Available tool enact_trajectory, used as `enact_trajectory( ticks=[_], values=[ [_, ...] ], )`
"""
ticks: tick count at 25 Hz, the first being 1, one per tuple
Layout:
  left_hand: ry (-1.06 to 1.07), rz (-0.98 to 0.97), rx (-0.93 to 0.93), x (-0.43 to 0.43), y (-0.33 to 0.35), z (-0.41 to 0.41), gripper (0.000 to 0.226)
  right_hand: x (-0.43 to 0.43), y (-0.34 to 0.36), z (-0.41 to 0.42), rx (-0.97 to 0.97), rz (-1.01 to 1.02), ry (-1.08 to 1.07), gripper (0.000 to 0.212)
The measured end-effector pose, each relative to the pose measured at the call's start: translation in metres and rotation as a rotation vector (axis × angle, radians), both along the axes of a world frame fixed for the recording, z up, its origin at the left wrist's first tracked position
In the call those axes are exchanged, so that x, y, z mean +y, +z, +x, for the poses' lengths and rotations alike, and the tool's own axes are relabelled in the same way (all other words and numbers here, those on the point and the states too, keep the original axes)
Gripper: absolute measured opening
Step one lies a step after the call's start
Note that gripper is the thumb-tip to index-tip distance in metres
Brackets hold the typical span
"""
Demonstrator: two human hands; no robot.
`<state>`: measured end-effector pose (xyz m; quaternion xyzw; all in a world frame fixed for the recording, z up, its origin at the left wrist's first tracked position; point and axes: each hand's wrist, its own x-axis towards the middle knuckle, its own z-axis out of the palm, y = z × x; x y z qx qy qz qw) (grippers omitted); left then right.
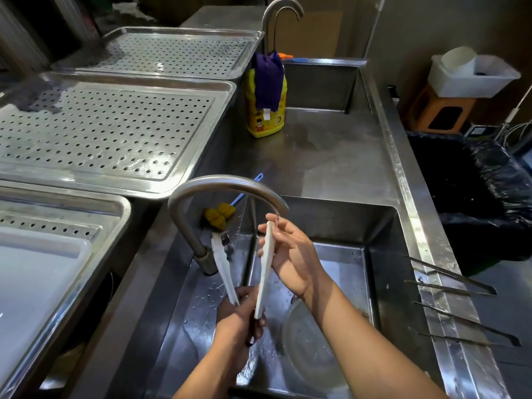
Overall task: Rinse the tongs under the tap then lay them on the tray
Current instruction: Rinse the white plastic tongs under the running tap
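The white tongs (264, 272) are held over the sink (383, 254), spread in a narrow V. The joined end lies near, and the two blades run away and upward toward the tap (227, 182). The long axis is thus set near to far, tilted up at the far end.

The joined end is clasped by the left hand (237, 312), its grip clamped round it with curled fingers. The right blade is held close to its tip by the right hand (290, 251), with fingers and thumb wrapped round it just beneath the tap's outlet. The left blade stands free, beside the tap's upright stem. Whether water is running over the blades cannot be told with certainty, as only a faint glint shows at the outlet.

The rinse is judged to be under way, with nothing yet laid down. The perforated tray (109, 131) lies to the left and farther off, well apart from the tongs and above the sink's edge. The left hand is the nearer to it, and it already holds the end from which the tongs can be carried. The coming move is therefore expected to be a swing leftward and away, with the right blade released first. The tongs would then be lowered flat onto the tray.
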<state>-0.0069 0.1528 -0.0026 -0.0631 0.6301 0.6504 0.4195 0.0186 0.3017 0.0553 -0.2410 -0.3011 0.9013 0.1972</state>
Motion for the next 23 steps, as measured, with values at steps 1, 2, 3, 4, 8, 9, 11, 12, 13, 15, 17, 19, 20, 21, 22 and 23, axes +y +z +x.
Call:
enact_trajectory(
  ticks=[1,2,3,4,8,9,11,12,13,15,17,19,20,21,22,23],
  values=[
    [-0.009,-0.009,0.017,-0.002,-0.001,0.0,0.024,0.001,0.002,-0.001,-0.04,0.037,0.003,0.021],
    [-0.021,-0.015,0.03,-0.003,-0.001,0.001,0.026,0.003,0.003,-0.003,-0.113,0.075,0.008,0.033],
    [-0.028,-0.022,0.033,-0.004,-0.002,0.003,0.028,0.003,0.005,-0.006,-0.191,0.097,0.018,0.044],
    [-0.025,-0.026,0.022,-0.002,-0.002,0.006,0.029,0.002,0.006,-0.009,-0.241,0.093,0.023,0.052],
    [0.014,-0.034,0.009,0.007,0.001,0.003,0.022,-0.023,-0.003,-0.011,-0.222,0.066,-0.041,0.049],
    [0.02,-0.052,0.047,0.01,0.003,-0.002,0.025,-0.028,-0.005,-0.011,-0.193,0.074,-0.061,0.04],
    [0.044,-0.075,0.129,0.014,0.004,-0.011,0.03,-0.023,-0.002,-0.013,-0.179,0.116,-0.107,0.019],
    [0.053,-0.064,0.155,0.015,0.004,-0.011,0.03,-0.015,0.002,-0.017,-0.217,0.165,-0.128,0.014],
    [0.05,-0.05,0.176,0.015,0.005,-0.01,0.028,-0.007,0.005,-0.021,-0.294,0.231,-0.143,0.017],
    [0.013,-0.042,0.215,0.015,0.007,-0.004,0.027,0.0,0.007,-0.029,-0.415,0.304,-0.154,0.033],
    [-0.008,-0.054,0.219,0.014,0.006,0.0,0.026,-0.007,0.002,-0.029,-0.341,0.172,-0.133,0.04],
    [0.023,-0.028,0.14,0.013,0.004,-0.003,0.025,-0.014,-0.004,-0.019,-0.109,-0.032,-0.1,0.028],
    [0.037,-0.017,0.106,0.01,0.003,-0.006,0.025,-0.012,-0.006,-0.014,-0.03,-0.081,-0.088,0.024],
    [0.04,-0.017,0.101,0.008,0.001,-0.007,0.028,-0.009,-0.006,-0.01,0.01,-0.084,-0.081,0.024],
    [0.028,-0.031,0.121,0.007,-0.001,-0.008,0.03,-0.005,-0.005,-0.008,0.015,-0.058,-0.078,0.023],
    [0.009,-0.045,0.153,0.006,-0.003,-0.008,0.031,-0.002,-0.003,-0.008,-0.016,-0.002,-0.074,0.024]
  ],
)
